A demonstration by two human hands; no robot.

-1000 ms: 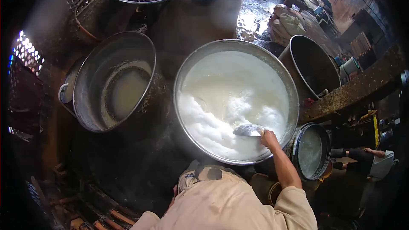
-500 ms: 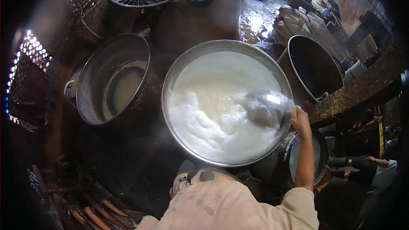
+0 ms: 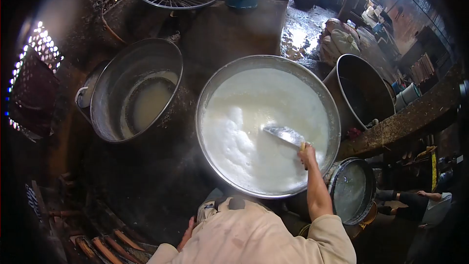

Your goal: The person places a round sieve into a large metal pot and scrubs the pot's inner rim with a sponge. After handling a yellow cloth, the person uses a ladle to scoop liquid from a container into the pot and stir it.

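My right hand is closed around the short handle of a shallow metal skimmer. The skimmer's blade is tilted over the whitish liquid, at or just above its surface; I cannot tell which. A wide round metal vat holds this milky liquid, and a heap of white foam floats on its left side. Down beside my body, at the vat's near side, part of my left hand shows. Its fingers are hidden by my shirt and the dark.
To the left stands a deep metal pot with a little cloudy liquid. A dark tub leans at right, behind a ledge. Below it is a bucket of liquid. Firewood lies lower left; another person is at far right.
My right hand has brought the skimmer from the vat's right rim inward toward the middle, and its blade has turned more edge-on. The foam heap is smaller in outline. The view has shifted slightly.
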